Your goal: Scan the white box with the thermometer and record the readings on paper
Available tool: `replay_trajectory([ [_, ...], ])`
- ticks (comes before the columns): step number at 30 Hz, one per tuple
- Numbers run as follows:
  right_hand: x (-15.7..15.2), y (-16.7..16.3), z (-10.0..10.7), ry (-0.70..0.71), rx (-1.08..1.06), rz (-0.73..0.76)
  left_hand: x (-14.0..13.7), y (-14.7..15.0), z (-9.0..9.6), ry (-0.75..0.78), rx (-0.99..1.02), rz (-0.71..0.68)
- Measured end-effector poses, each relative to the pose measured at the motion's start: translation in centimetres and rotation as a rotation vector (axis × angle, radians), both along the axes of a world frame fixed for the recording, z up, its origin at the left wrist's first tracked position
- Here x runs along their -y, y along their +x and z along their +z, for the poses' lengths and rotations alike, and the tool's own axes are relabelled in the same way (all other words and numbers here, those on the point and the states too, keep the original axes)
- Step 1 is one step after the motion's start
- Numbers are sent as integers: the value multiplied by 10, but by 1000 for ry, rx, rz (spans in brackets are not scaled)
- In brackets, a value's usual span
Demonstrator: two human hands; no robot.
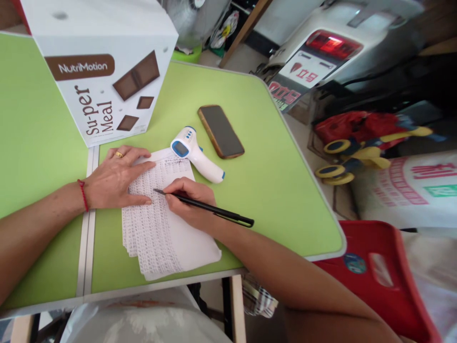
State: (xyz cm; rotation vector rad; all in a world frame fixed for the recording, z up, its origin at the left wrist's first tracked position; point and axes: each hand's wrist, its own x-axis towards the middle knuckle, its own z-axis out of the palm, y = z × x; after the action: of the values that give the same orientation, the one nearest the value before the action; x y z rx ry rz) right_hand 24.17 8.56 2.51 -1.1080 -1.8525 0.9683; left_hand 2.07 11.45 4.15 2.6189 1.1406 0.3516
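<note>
Sheets of paper (157, 228) covered in rows of small handwriting lie stacked on the green table. My left hand (119, 178) rests flat on their upper left part, fingers spread; it wears a ring and a red wrist string. Between the fingers and thumb of my right hand (193, 200) is a black pen (228, 215), its tip near the written rows. A white and blue infrared thermometer (196, 155) lies by the top edge of the paper. Beyond it to the right is a phone (222, 131) with a dark screen in a brown case.
A white NutriMotion box (107, 85) stands at the back left of the green table (278, 190). A red plastic chair (382, 276) is at the right edge. Behind are a scooter (321, 52) and a printed sack (414, 190).
</note>
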Motion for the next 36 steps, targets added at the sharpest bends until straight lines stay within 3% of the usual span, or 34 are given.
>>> replay_trajectory([
  [6,0,0,0,-15,6,-22,0,0,-1,9,2,-4],
  [14,-1,2,-1,38,32,85,0,0,-2,12,1,-5],
  [22,-1,1,-2,47,47,94,0,0,-1,10,2,-4],
  [36,-1,1,-2,14,34,21,0,0,-2,24,-2,-1],
])
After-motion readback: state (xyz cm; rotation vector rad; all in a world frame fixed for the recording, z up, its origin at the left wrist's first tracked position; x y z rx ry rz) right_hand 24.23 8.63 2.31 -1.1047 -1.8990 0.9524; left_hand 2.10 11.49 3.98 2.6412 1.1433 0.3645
